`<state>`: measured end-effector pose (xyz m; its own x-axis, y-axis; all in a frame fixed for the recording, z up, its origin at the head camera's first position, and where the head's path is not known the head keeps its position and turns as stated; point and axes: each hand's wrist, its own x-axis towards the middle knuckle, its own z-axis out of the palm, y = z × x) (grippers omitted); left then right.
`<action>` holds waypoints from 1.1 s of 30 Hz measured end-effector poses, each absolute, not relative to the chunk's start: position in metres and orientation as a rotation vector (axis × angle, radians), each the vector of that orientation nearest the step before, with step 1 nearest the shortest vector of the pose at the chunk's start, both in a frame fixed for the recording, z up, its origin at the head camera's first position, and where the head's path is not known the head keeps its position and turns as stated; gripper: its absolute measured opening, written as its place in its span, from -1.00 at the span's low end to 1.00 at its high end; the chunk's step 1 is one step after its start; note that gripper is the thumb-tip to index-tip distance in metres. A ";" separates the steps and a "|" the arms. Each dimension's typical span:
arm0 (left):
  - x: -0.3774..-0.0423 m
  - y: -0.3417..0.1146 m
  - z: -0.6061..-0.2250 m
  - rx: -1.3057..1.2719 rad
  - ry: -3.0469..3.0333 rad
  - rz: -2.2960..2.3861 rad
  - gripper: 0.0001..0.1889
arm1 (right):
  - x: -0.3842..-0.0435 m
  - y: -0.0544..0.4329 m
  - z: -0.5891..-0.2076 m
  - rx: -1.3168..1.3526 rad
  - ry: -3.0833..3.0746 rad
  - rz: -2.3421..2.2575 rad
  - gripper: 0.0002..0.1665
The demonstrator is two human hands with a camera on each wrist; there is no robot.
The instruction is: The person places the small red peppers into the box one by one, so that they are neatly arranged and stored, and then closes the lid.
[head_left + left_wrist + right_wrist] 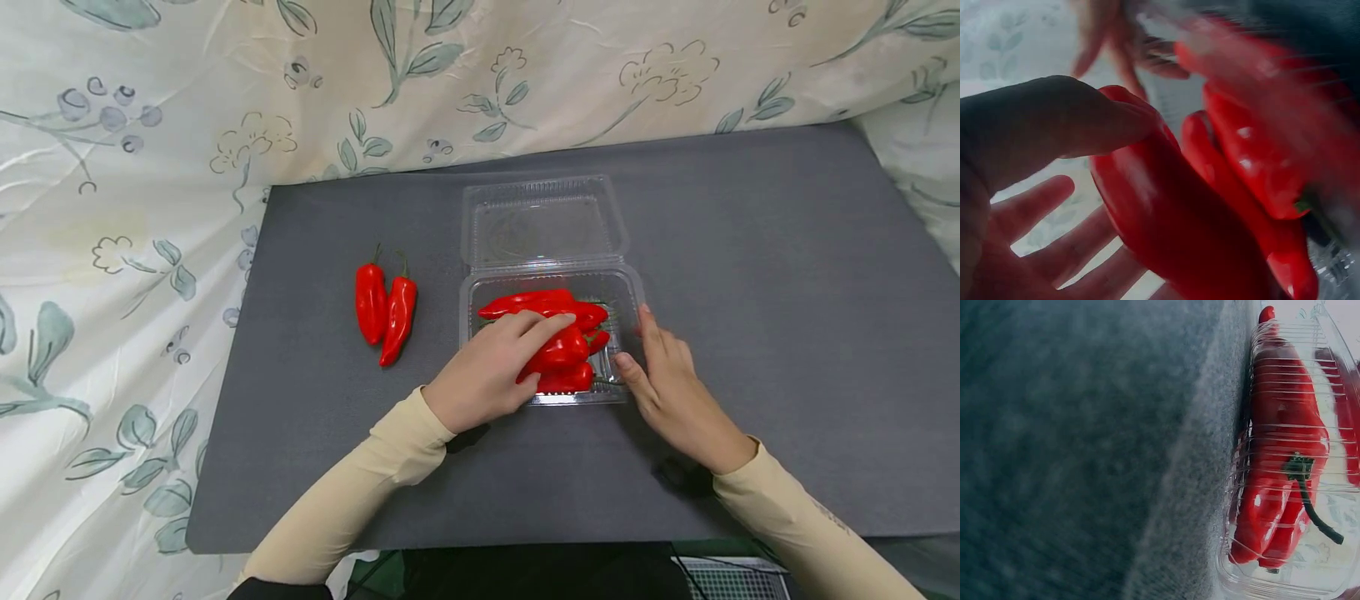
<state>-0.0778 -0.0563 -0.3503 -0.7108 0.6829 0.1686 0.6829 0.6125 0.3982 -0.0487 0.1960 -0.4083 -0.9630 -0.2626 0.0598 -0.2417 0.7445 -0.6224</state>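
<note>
A clear plastic clamshell container (546, 268) lies with its lid folded back, and several red peppers (528, 302) fill its base. My left hand (487, 367) reaches over the base and holds a red pepper (1166, 206), its thumb on the near side and fingers behind. In the left wrist view more peppers (1247, 156) lie beside the held one. My right hand (678, 400) rests at the container's right edge with fairly straight fingers, thumb apart over the rim. Through the ribbed wall, the right wrist view shows peppers (1288, 412) and a green stem (1313, 509).
Two red peppers (386, 308) with green stems lie side by side on the grey table (765, 292), left of the container. The raised clear lid (543, 218) lies toward the back. A floral cloth (570, 83) hangs behind and left of the table.
</note>
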 end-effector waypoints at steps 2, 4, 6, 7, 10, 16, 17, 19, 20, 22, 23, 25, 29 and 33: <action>-0.079 -0.053 -0.354 1.192 2.792 0.674 -0.20 | -0.048 0.197 -0.409 -0.446 2.912 -1.057 -0.16; -0.080 -0.051 -0.357 1.190 2.763 0.668 -0.21 | -0.047 0.198 -0.410 -0.469 2.917 -1.084 -0.20; -0.081 -0.050 -0.360 1.195 2.730 0.675 -0.22 | -0.047 0.198 -0.410 -0.481 2.914 -1.103 -0.22; -0.081 -0.050 -0.361 1.198 2.718 0.676 -0.23 | -0.047 0.198 -0.410 -0.483 2.913 -1.106 -0.23; -0.082 -0.050 -0.363 1.193 2.706 0.674 -0.26 | -0.046 0.198 -0.411 -0.480 2.905 -1.107 -0.22; -0.082 -0.049 -0.368 1.162 2.720 0.687 -0.35 | -0.046 0.199 -0.411 -0.477 2.904 -1.094 -0.21; -0.082 -0.048 -0.369 1.157 2.728 0.687 -0.37 | -0.046 0.199 -0.412 -0.474 2.902 -1.092 -0.20; -0.082 -0.048 -0.371 1.144 2.756 0.674 -0.40 | -0.046 0.199 -0.412 -0.467 2.901 -1.087 -0.19; -0.082 -0.048 -0.372 1.137 2.771 0.669 -0.41 | -0.046 0.199 -0.411 -0.463 2.900 -1.085 -0.19; -0.081 -0.048 -0.374 1.122 2.801 0.671 -0.43 | -0.046 0.198 -0.411 -0.457 2.900 -1.083 -0.18; -0.081 -0.048 -0.375 1.117 2.812 0.678 -0.44 | -0.046 0.198 -0.411 -0.458 2.903 -1.081 -0.18; -0.080 -0.048 -0.376 1.124 2.833 0.692 -0.45 | -0.046 0.198 -0.411 -0.456 2.905 -1.078 -0.17; -0.081 -0.049 -0.379 1.161 2.873 0.684 -0.47 | -0.047 0.197 -0.411 -0.436 2.901 -1.063 -0.16; -0.081 -0.049 -0.379 1.155 2.903 0.644 -0.47 | -0.048 0.196 -0.410 -0.389 2.892 -1.019 -0.09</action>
